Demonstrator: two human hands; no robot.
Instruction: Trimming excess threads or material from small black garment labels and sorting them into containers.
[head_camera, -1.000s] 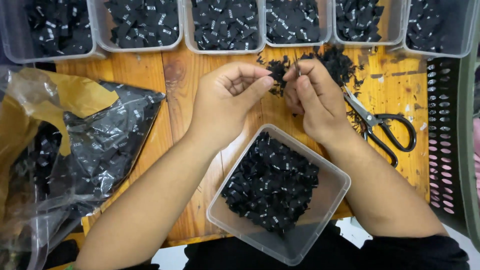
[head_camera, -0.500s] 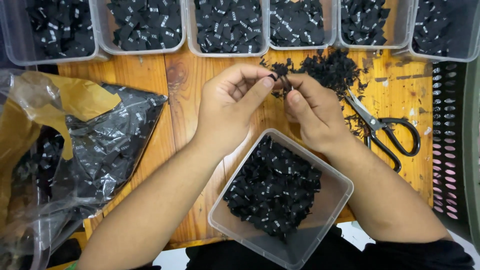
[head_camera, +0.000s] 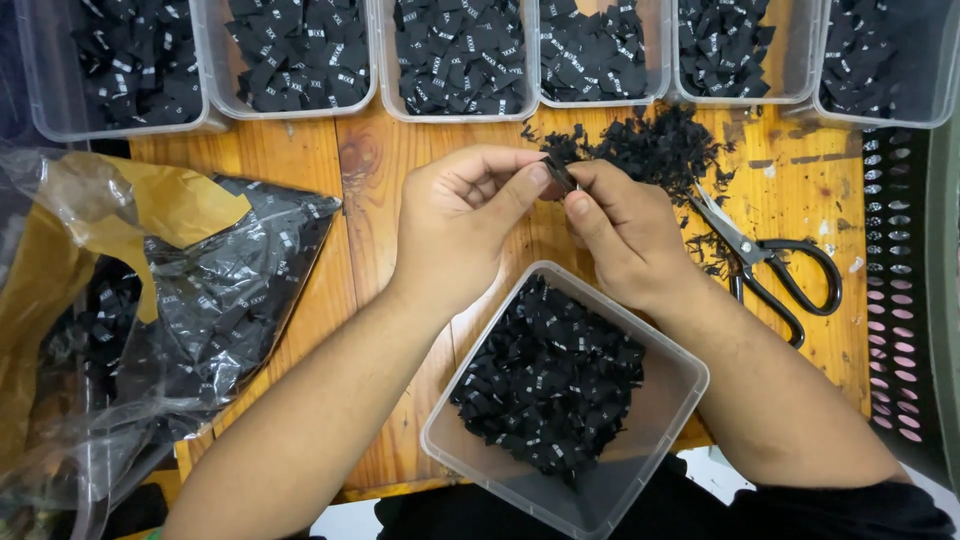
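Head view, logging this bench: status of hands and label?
Left hand and right hand pinch one small black label between fingers. Clear tub of labels below. Scissors lie right, clear.

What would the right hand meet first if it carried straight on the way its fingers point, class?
The right hand points up and left, so its fingertips already meet the small black label pinched against the left hand. Beyond that, probably the left thumb; depth is unclear.

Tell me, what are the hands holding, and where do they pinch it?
Both hands, left and right, pinch one small black fabric label between thumbs and fingertips, at its ends.
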